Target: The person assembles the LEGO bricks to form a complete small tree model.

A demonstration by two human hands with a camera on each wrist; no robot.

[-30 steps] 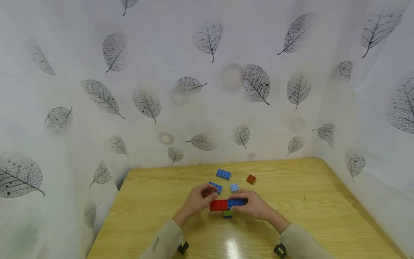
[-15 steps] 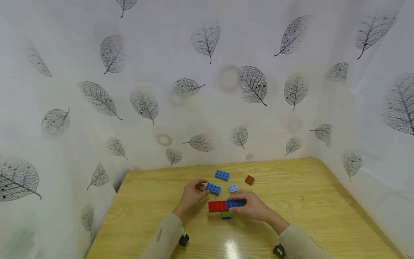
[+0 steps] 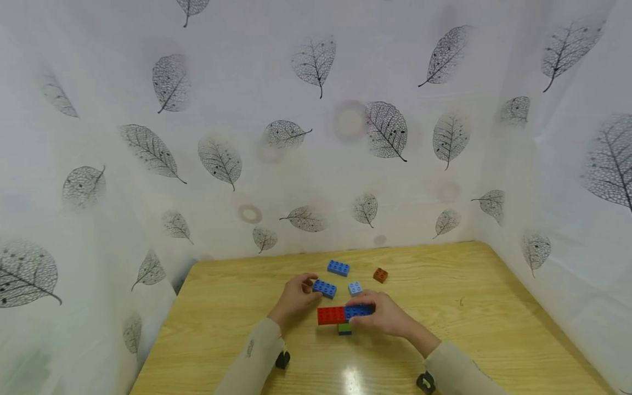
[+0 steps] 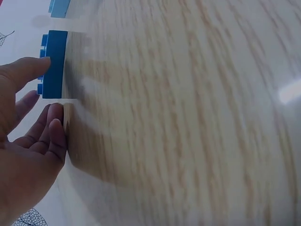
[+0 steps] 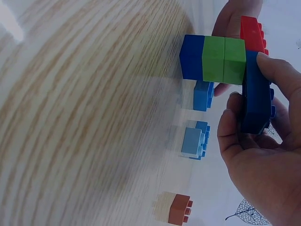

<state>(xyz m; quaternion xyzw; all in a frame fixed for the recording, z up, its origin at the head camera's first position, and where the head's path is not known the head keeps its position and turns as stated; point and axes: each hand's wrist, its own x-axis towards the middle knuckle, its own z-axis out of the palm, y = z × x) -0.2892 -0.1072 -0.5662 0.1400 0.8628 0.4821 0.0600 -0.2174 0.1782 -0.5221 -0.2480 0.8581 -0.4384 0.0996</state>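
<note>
Two hands [image 3: 294, 299]; four bricks [image 3: 338, 267] (unstacked)

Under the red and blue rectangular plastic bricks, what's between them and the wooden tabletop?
A column of two green plastic blocks over one dark blue plastic block, as the right wrist view shows.

Soft light leaves a white glare on the table [image 3: 375, 354]. Pale shadows cross it in the bluish wrist views.
</note>
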